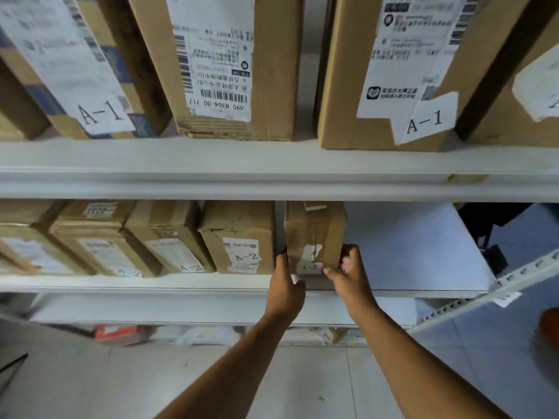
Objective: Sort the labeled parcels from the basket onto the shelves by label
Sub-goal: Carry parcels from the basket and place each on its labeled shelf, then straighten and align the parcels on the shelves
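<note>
Cardboard parcel (314, 237) marked A-2 sat mid-frame on the middle shelf (121, 282), my left hand (286, 285) and right hand (351, 276) gripping its sides; I judged it needed sliding in squarely beside its neighbour (242, 237).

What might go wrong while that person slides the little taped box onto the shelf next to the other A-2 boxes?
1. The small taped cardboard box is held only at its front corners by the left hand and right hand, so it might twist or tip.
2. It stands near the front edge of the white metal shelf; released too early, it could fall.
</note>
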